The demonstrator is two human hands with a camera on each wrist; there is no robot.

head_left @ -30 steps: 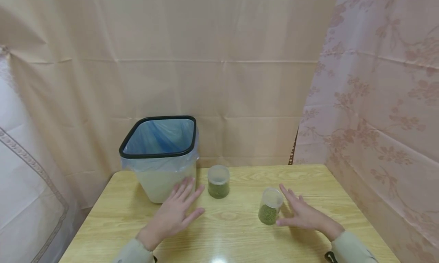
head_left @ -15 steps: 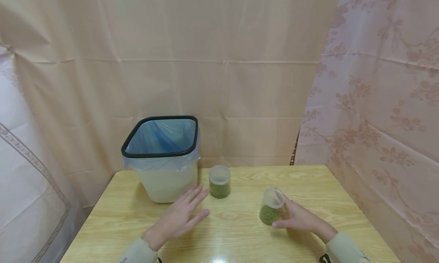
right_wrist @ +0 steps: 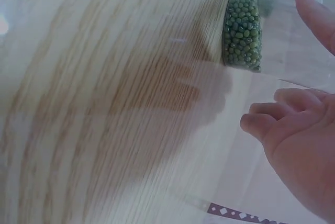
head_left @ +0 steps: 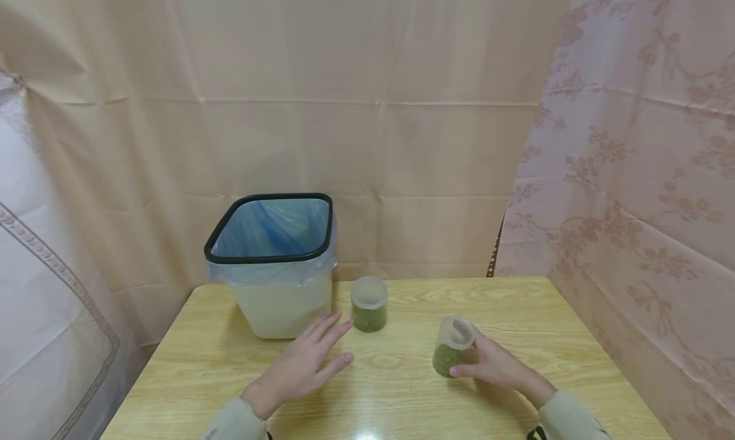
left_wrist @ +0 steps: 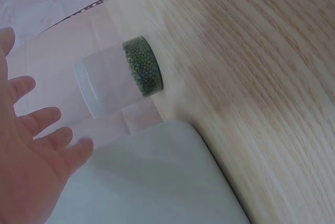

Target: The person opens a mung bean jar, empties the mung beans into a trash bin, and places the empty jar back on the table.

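Observation:
At the right of the head view, a clear jar part-filled with green mung beans (head_left: pixel 446 358) stands on the table. My right hand (head_left: pixel 498 363) grips it from the right, thumb at its front and fingers round its far side. The right wrist view has the same beans (right_wrist: pixel 242 31) at the jar's bottom, with the thumb and curled fingers on opposite sides of it. A second mung bean jar (head_left: pixel 370 317) stands further back, beside a bin. My left hand (head_left: pixel 304 365) is open near that jar, fingers spread, holding nothing; in the left wrist view the jar (left_wrist: pixel 142 67) lies beyond the fingertips.
A pale waste bin (head_left: pixel 275 309) with a black rim and a bluish liner bag stands at the back left of the wooden table (head_left: pixel 396 402). Beige curtain (head_left: pixel 402 140) hangs right behind the table, and floral cloth (head_left: pixel 649 223) borders the right side.
My right hand has closed round the near jar, its thumb coming across the front. The left hand has shifted slightly right. Both jars and the bin stay put.

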